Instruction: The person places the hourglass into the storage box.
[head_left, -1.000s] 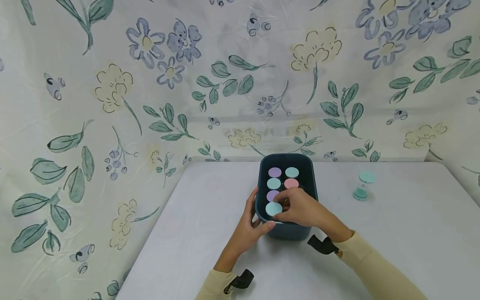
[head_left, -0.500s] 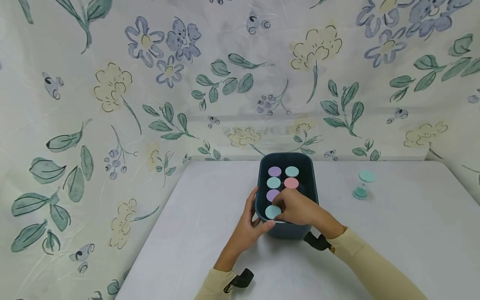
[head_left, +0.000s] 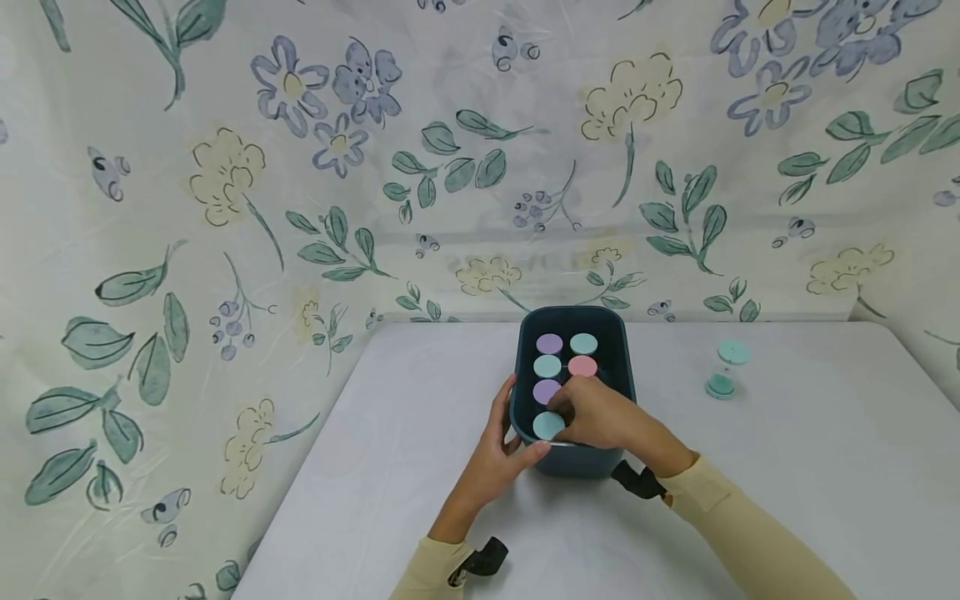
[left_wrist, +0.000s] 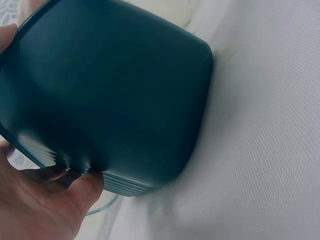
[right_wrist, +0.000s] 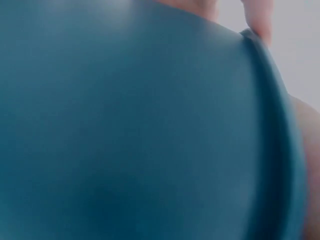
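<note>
A dark teal bin [head_left: 573, 461] stands on the table, holding several round-topped pieces in rows. My left hand [head_left: 495, 467] grips the bin at its near left corner, thumb over the near rim; in the left wrist view its fingers [left_wrist: 85, 190] lie against the ribbed side. My right hand [head_left: 600, 417] reaches over the near rim and pinches a light blue-capped sand timer [head_left: 548, 426] at the near left corner inside. That timer's body is hidden in the bin. Beyond it are a purple cap [head_left: 546, 392], a light blue cap [head_left: 547, 366] and a pink cap [head_left: 582, 367].
To the right of the bin, a teal-capped sand timer [head_left: 726, 371] stands alone on the white table [head_left: 795, 467]. At the table's far edge hangs a floral-patterned curtain [head_left: 450, 225]. The bin's wall [right_wrist: 130, 125] fills most of the right wrist view.
The light blue-capped timer in my right hand has shifted slightly toward the bin's near end and sits lower. My right wrist has moved a little left. The left hand stays in place.
</note>
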